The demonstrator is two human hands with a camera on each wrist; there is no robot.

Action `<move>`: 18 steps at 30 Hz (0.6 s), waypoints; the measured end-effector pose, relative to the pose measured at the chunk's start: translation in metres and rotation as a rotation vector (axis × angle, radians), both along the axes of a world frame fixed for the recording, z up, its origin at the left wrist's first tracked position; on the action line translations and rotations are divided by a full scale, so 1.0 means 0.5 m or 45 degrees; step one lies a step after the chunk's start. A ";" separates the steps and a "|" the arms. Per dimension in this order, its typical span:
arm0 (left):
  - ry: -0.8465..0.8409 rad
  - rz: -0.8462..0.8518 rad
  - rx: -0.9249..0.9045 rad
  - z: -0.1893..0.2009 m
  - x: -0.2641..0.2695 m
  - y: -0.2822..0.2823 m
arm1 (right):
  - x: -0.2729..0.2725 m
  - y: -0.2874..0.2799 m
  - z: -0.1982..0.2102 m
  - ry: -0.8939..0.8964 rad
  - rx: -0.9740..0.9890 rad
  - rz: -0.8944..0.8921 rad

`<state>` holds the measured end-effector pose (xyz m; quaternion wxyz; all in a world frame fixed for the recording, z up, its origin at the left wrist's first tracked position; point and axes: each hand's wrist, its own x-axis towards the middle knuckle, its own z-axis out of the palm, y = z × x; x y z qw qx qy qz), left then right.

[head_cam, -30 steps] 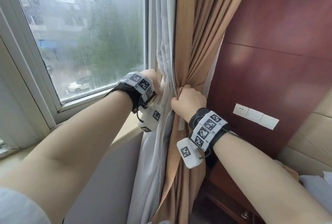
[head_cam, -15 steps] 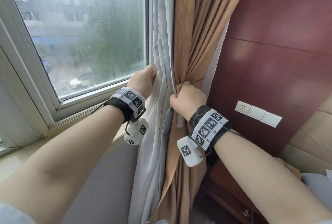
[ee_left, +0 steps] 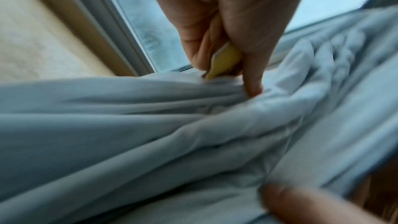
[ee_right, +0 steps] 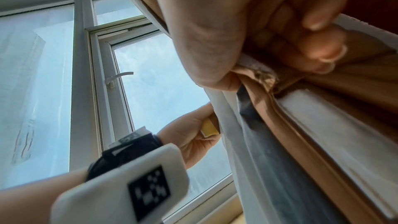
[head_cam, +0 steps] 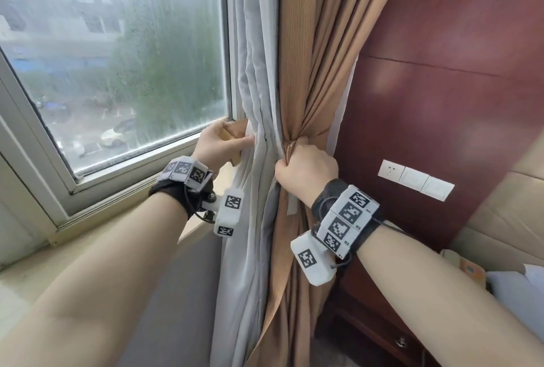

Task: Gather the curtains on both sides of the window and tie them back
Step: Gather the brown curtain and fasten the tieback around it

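The tan curtain [head_cam: 306, 78] and its pale grey lining [head_cam: 256, 72] hang gathered at the window's right edge. My right hand [head_cam: 306, 172] grips the bunched tan folds [ee_right: 323, 81] at waist height, fingers curled tight. My left hand [head_cam: 220, 143] is on the window side of the bundle and pinches the end of a tan tie-back strap [head_cam: 235, 134], which shows yellowish between fingers and thumb [ee_left: 224, 57] against the grey lining [ee_left: 150, 125]. The right wrist view also shows that strap end [ee_right: 208, 129]. Where the strap runs behind the curtain is hidden.
The window pane [head_cam: 117, 57] and its sill [head_cam: 123, 199] are at the left. A dark red wood panel [head_cam: 441, 72] with white wall switches [head_cam: 415, 179] stands right of the curtain, a low cabinet [head_cam: 382, 331] below it and bedding [head_cam: 518, 287] at far right.
My left hand has drawn back a little to the left and down along the lining, and the strap end now shows in its fingers. The right hand keeps its hold in the same place.
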<state>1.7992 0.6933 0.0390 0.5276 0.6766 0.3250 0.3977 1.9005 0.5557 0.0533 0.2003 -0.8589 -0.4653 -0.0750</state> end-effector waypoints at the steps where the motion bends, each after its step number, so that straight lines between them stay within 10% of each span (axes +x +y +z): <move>1: -0.041 -0.040 -0.058 -0.002 -0.006 0.004 | -0.001 0.001 0.000 0.010 0.004 -0.002; 8: -0.050 0.014 0.019 -0.015 -0.017 0.003 | -0.014 0.010 -0.006 0.125 0.058 -0.012; 18: 0.179 -0.025 1.201 0.010 -0.020 -0.090 | 0.002 0.030 -0.010 0.212 0.089 -0.095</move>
